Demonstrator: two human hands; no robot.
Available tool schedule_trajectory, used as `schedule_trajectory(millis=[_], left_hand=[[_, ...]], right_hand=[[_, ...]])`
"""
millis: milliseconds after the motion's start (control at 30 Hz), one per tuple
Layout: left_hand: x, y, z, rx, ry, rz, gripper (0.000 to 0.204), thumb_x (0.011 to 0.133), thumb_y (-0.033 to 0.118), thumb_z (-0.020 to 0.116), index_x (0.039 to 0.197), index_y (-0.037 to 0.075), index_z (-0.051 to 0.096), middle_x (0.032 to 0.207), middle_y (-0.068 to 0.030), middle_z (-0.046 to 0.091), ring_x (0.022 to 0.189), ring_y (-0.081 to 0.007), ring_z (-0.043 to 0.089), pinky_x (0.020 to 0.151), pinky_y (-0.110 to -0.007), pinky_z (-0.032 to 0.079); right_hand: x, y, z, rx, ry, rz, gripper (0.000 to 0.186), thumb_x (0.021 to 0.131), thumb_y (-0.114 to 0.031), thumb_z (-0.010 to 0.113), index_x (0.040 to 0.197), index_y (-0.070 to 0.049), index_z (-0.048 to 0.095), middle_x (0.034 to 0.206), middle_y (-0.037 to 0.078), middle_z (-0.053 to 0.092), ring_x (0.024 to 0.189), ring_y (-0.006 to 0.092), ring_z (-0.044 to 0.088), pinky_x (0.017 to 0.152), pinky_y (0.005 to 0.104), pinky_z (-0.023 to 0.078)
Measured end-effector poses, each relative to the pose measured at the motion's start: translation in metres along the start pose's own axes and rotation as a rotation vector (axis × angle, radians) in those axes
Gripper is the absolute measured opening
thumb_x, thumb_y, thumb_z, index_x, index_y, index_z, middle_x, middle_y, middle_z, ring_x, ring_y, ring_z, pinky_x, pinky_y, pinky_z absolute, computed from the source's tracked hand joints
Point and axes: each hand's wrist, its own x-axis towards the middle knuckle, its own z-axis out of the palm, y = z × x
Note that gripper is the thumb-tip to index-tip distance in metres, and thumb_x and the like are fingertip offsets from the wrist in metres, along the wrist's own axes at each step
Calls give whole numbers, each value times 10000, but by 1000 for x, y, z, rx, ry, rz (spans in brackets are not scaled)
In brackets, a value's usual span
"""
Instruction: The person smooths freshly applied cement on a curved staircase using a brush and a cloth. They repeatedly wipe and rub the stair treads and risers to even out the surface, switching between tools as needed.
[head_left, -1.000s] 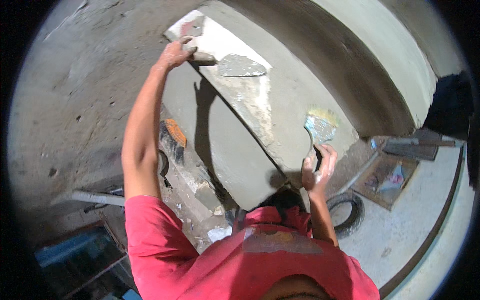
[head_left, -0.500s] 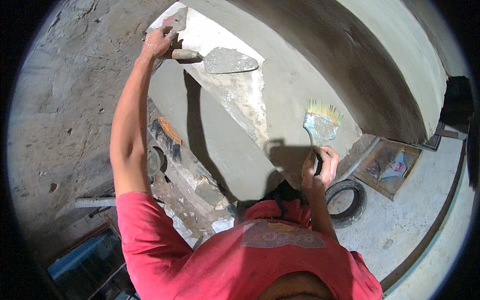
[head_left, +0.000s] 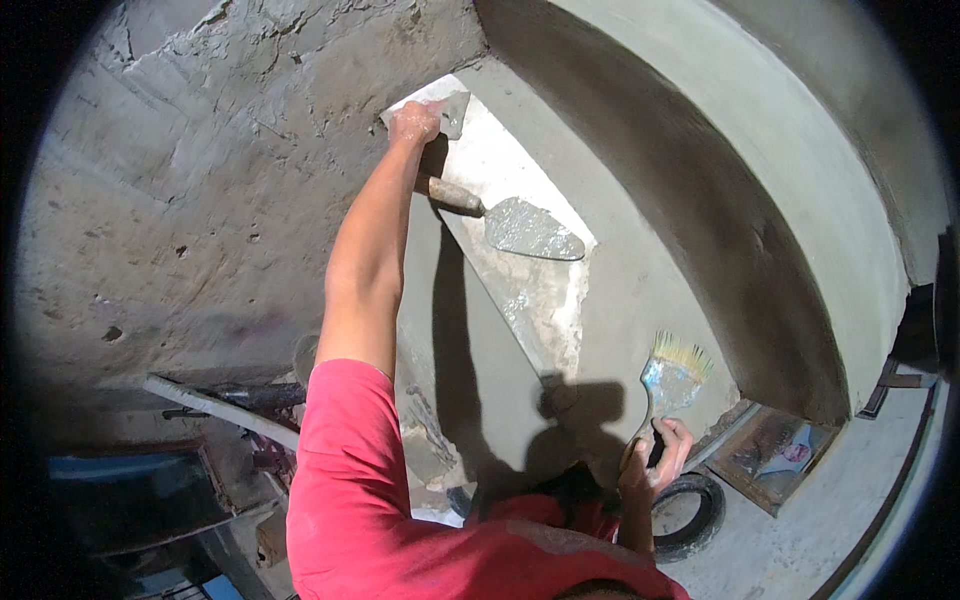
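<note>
— Grey plastered wall [head_left: 640, 290] curves away rightward; where are the tools?
— Left hand [head_left: 418, 122] clenches a trowel [head_left: 505, 222] and a straightedge [head_left: 510, 240] along the wall's corner. Right hand [head_left: 660, 455] grips a brush [head_left: 672, 375] lower, well apart.

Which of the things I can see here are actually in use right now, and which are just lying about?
In use: left hand with trowel and long straightedge board; right hand with paintbrush; plastered wall.

Lying about: tyre, framed picture, plank.
</note>
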Motion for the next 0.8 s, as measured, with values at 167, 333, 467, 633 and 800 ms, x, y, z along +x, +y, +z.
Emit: schedule_trajectory(millis=[167, 333, 467, 633, 800], left_hand=[[5, 21, 2, 109, 14, 31, 403, 914, 336, 687, 1239, 109, 762, 1349, -199, 694, 1281, -378, 655, 1086, -481, 512], [47, 19, 22, 96, -149, -173, 631, 894, 286, 717, 1493, 133, 591, 1620, -183, 460, 1522, -437, 372, 1219, -613, 302], [87, 7, 39, 282, -306, -15, 614, 936, 308, 684, 1514, 140, 563, 1566, -137, 535, 1457, -435, 457, 1174, -654, 375], [82, -8, 44, 206, -341, 38, 574, 960, 265, 676, 1497, 100, 557, 1505, -139, 573, 1379, -403, 534, 1130, -614, 448], [49, -13, 33, 131, -353, 65, 538, 961, 255, 678, 1463, 89, 576, 1462, -135, 590, 1338, -388, 550, 1104, -590, 462]], right_hand=[[3, -3, -1, -4, 17, 3, 413, 1037, -313, 585, 1158, 78, 642, 1147, 295, 594, 1053, 438, 604, 939, 530, 496], [2, -2, 1, -24, 1, 6, 375, 1046, -263, 584, 1172, 85, 639, 1161, 298, 597, 1067, 442, 606, 938, 535, 491], [1, 0, 2, -15, 1, 6, 301, 993, -149, 597, 1208, 55, 646, 1198, 278, 600, 1089, 415, 610, 956, 522, 489], [0, 1, 3, -8, 9, -6, 258, 985, -111, 618, 1183, 47, 666, 1197, 258, 605, 1087, 379, 615, 943, 489, 495], [0, 5, 5, -11, 26, -43, 247, 983, -118, 647, 1169, 40, 686, 1175, 253, 613, 1056, 369, 628, 913, 472, 508]])
